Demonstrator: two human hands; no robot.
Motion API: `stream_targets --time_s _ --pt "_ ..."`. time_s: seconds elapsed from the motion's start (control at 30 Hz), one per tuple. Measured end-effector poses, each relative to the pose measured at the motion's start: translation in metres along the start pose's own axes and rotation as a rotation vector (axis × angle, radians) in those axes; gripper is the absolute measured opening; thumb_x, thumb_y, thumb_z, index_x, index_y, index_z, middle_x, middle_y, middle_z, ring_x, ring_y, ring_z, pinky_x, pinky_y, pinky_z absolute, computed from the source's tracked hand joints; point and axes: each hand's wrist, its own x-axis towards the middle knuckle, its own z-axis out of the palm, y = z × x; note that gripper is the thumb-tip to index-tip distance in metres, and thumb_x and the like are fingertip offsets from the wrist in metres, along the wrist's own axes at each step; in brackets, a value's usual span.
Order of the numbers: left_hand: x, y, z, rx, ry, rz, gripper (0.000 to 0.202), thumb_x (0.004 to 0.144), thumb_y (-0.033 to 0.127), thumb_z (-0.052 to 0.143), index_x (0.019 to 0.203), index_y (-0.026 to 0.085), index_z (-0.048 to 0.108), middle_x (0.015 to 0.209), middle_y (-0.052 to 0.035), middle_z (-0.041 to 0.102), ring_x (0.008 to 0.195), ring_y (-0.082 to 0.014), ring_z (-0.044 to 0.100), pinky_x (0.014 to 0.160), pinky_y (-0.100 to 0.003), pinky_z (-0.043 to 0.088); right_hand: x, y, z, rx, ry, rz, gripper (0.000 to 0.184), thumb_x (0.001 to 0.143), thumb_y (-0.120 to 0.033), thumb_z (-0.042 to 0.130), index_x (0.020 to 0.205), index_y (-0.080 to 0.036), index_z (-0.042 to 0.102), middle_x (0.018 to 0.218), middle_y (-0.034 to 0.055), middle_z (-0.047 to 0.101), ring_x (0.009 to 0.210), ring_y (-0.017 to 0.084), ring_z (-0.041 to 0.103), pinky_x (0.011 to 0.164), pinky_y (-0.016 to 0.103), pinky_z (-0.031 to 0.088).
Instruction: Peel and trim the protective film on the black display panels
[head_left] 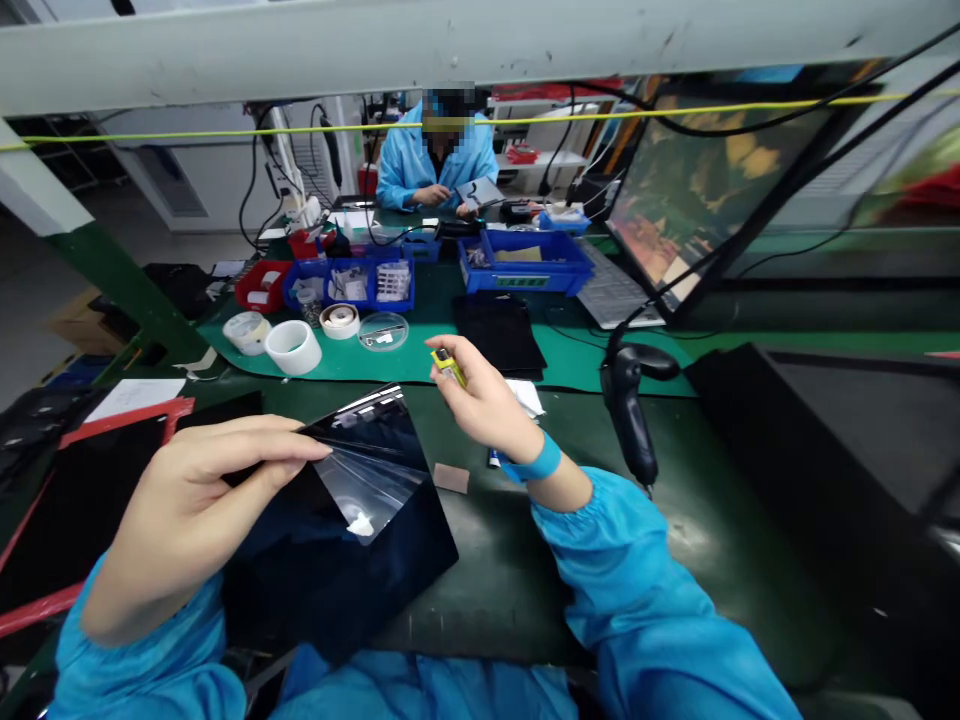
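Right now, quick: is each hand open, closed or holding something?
Left hand: closed, pinching the clear, thin plastic film at its edge.
Right hand: closed, holding a small yellow-and-black object; its type is unclear.

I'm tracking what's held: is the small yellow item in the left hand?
No, the right hand holds the yellow item, while the left hand pinches a clear film.

White glare streaks the clear film [369, 488] beside the left hand [199, 490]; a pale reflection spots the green tabletop [686, 538] right of the right hand [484, 395]; background [919, 195] farther right blurs.
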Motion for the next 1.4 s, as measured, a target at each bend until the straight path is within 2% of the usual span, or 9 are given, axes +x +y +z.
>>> stream_targets --time_s 0.07,0.17,0.3,0.4,0.67,0.9,1.13,1.3,1.4 --pt "-0.001 0.000 0.008 0.026 -0.003 0.054 0.025 0.097 0.021 0.070 0.104 0.040 0.084 0.107 0.0066 0.082 0.104 -0.0180 0.079 0.090 -0.021 0.063 -0.008 -0.011 -0.010 0.140 0.121 -0.079 0.037 0.107 -0.035 0.050 0.141 -0.021 0.055 0.094 0.0026 0.066 0.079 0.018 0.062 0.077 0.032 0.051" --pt "-0.002 -0.005 0.022 0.082 0.010 0.159 0.029 0.099 0.017 0.068 0.111 0.038 0.081 0.111 0.0058 0.081 0.107 -0.0165 0.078 0.092 -0.020 0.061 -0.017 -0.024 -0.016 0.246 0.175 -0.108 0.040 0.111 -0.050 0.045 0.133 -0.022 0.063 0.079 -0.0012 0.057 0.070 0.016 0.055 0.068 0.030 0.047" --pt "-0.003 -0.017 0.034 0.165 0.049 0.287 0.035 0.097 0.010 0.067 0.120 0.034 0.078 0.120 0.0017 0.079 0.110 -0.0185 0.077 0.098 -0.025 0.060 -0.023 -0.035 -0.019 0.250 0.226 -0.127 0.032 0.106 -0.047 0.056 0.114 -0.019 0.069 0.086 0.0020 0.064 0.075 0.016 0.058 0.071 0.029 0.049" --pt "-0.002 -0.021 0.037 0.198 0.048 0.314 0.036 0.097 0.009 0.066 0.121 0.033 0.078 0.122 0.0007 0.078 0.110 -0.0193 0.077 0.098 -0.026 0.060 -0.024 -0.039 -0.017 0.217 0.223 -0.155 0.027 0.100 -0.044 0.065 0.109 -0.019 0.069 0.093 0.0035 0.070 0.078 0.016 0.062 0.074 0.029 0.049" --pt "-0.002 -0.019 0.037 0.188 0.001 0.306 0.036 0.098 0.009 0.065 0.123 0.031 0.077 0.121 -0.0024 0.078 0.109 -0.0203 0.077 0.096 -0.027 0.062 -0.025 -0.039 -0.008 0.071 0.163 -0.155 0.030 0.102 -0.048 0.062 0.100 -0.019 0.068 0.082 0.0010 0.067 0.073 0.015 0.059 0.068 0.027 0.042" --pt "-0.003 -0.021 0.037 0.192 -0.014 0.317 0.038 0.097 0.007 0.065 0.126 0.030 0.076 0.126 -0.0043 0.076 0.111 -0.0207 0.076 0.097 -0.028 0.062 -0.027 -0.038 -0.008 0.084 0.168 -0.179 0.024 0.103 -0.044 0.064 0.107 -0.020 0.068 0.086 0.0002 0.068 0.071 0.013 0.059 0.067 0.026 0.043" --pt "-0.002 -0.015 0.037 0.182 -0.020 0.297 0.033 0.098 0.004 0.064 0.121 0.025 0.078 0.121 -0.0048 0.077 0.110 -0.0173 0.076 0.101 -0.025 0.059 -0.032 -0.043 -0.009 0.017 0.211 -0.242 0.033 0.113 -0.035 0.045 0.123 -0.018 0.072 0.104 0.0082 0.075 0.097 0.020 0.070 0.088 0.032 0.054" --pt "-0.002 -0.014 0.038 0.192 -0.017 0.302 0.034 0.099 0.005 0.064 0.123 0.026 0.077 0.121 -0.0023 0.076 0.112 -0.0148 0.075 0.102 -0.022 0.057 -0.030 -0.041 -0.005 -0.097 0.258 -0.275 0.033 0.109 -0.035 0.053 0.129 -0.016 0.073 0.091 0.0076 0.067 0.087 0.021 0.066 0.080 0.035 0.054" --pt "-0.002 -0.015 0.039 0.192 -0.003 0.319 0.033 0.100 0.005 0.063 0.122 0.026 0.077 0.121 -0.0021 0.076 0.112 -0.0141 0.075 0.103 -0.021 0.057 -0.030 -0.039 0.000 -0.105 0.301 -0.274 0.033 0.104 -0.034 0.060 0.131 -0.017 0.071 0.092 0.0067 0.068 0.084 0.020 0.066 0.077 0.034 0.053"
